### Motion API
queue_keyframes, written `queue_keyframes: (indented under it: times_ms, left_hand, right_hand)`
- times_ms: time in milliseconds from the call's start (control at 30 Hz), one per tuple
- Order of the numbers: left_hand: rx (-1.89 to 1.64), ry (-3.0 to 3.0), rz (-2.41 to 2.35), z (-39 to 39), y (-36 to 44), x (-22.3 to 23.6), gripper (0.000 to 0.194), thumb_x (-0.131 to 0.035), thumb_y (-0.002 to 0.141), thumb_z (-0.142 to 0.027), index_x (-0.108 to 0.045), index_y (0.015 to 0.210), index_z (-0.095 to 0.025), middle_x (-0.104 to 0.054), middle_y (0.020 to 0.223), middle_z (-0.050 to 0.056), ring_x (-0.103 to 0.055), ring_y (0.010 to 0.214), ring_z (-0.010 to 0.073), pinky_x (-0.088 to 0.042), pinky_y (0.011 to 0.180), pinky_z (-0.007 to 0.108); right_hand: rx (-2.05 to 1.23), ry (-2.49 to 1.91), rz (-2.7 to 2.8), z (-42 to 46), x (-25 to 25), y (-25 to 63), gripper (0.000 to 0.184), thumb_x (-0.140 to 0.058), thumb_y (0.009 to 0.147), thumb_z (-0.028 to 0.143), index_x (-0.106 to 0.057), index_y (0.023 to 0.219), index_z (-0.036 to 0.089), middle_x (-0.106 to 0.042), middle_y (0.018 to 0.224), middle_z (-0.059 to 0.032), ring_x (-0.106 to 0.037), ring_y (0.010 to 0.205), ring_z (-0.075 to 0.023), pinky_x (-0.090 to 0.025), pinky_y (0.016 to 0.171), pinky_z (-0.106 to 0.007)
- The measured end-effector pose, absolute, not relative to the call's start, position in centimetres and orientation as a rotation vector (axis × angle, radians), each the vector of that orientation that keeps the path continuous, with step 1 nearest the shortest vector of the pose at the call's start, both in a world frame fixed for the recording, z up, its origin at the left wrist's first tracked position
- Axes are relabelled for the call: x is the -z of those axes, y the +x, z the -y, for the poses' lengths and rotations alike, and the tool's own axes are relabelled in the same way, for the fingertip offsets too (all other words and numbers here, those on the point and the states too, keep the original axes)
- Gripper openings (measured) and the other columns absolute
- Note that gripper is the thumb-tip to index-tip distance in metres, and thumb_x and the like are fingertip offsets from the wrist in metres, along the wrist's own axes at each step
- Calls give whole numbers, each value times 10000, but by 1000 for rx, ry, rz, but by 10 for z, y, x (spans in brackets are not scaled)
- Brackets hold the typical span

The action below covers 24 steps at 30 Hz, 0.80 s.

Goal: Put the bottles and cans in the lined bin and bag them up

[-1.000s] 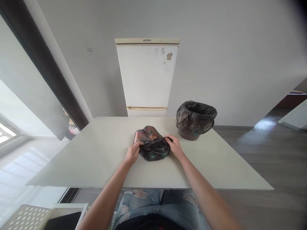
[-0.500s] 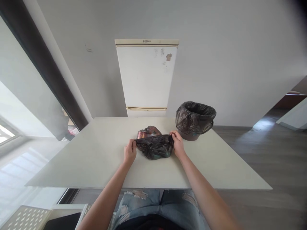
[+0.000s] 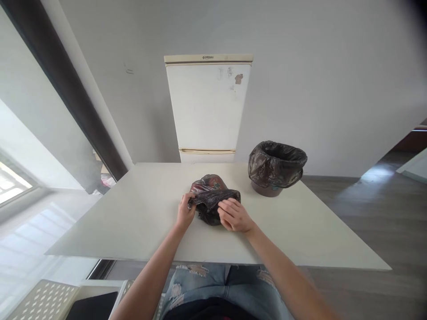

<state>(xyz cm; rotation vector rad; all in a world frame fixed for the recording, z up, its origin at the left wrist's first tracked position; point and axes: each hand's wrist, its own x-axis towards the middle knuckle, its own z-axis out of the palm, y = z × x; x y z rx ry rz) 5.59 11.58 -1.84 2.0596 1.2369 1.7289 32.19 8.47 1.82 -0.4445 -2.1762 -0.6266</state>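
A black plastic garbage bag (image 3: pixel 213 202) with things inside lies on the white table in front of me. Red and brown colours show through its thin film at the far side; what they belong to I cannot make out. Its gathered mouth edge is stretched across the near side. My left hand (image 3: pixel 186 211) pinches the left end of that edge between thumb and fingers. At the front right of the bag, my right hand (image 3: pixel 233 214) is closed, its curled fingers against the plastic; the fingertips are partly hidden.
A brown bin (image 3: pixel 267 190) lined with a black bag (image 3: pixel 275 166) stands at the table's back right. Beyond the white table (image 3: pixel 133 213) is a white refrigerator (image 3: pixel 208 106) against the grey wall. A pale perforated plastic piece (image 3: pixel 43 298) is at lower left.
My right hand has left the bag's right corner and moved left and nearer, to its front. The stretched edge has slackened and crumpled. My left hand still pinches the left end.
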Motion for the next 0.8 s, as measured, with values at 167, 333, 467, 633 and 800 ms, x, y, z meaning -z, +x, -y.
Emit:
queue_keyframes:
  times_ms: [167, 333, 467, 633, 800]
  left_hand:
    - [-1745, 1907, -1311, -117, 54, 19, 108, -535, 957, -195, -525, 1056, -239, -607, 798, -20, -568, 655, 140, -457, 635, 260]
    - [-1748, 1917, -1310, -116, 55, 18, 110, -554, 935, -201, -551, 1041, -230, -615, 823, -3, -576, 699, 150, -439, 645, 264]
    - [-1759, 1917, -1347, -112, 54, 14, 51, -557, 934, -236, -574, 981, -229, -613, 807, 4, -566, 696, 160, -438, 648, 278]
    - [-1794, 1852, -1411, -110, 54, 10, 139, -492, 980, -263, -539, 852, -236, -590, 742, 0, -534, 687, 171, -429, 658, 291]
    - [-1813, 1798, -1464, -110, 53, 12, 191, -470, 991, -267, -506, 805, -246, -545, 684, -8, -510, 674, 179, -415, 650, 292]
  right_hand:
    - [517, -481, 2319, -84, -19, 310, 327, -562, 977, 158, -634, 1295, 140, -727, 1195, -149, -672, 1041, -245, -541, 887, -414]
    - [488, -575, 2264, -91, -13, 320, 368, -558, 979, 132, -642, 1336, 157, -748, 989, -105, -677, 801, -207, -543, 718, -356]
    - [458, -711, 2232, -96, -7, 322, 411, -575, 994, 156, -612, 1402, 163, -742, 882, -69, -668, 732, -203, -526, 682, -350]
    - [444, -873, 2072, -100, -7, 324, 670, -524, 1019, 151, -317, 1654, 197, -696, 839, -36, -610, 671, -186, -496, 623, -330]
    - [412, -795, 2072, -100, -13, 334, 512, -531, 1011, 114, -577, 1497, 269, -640, 895, -67, -594, 782, -208, -506, 698, -357]
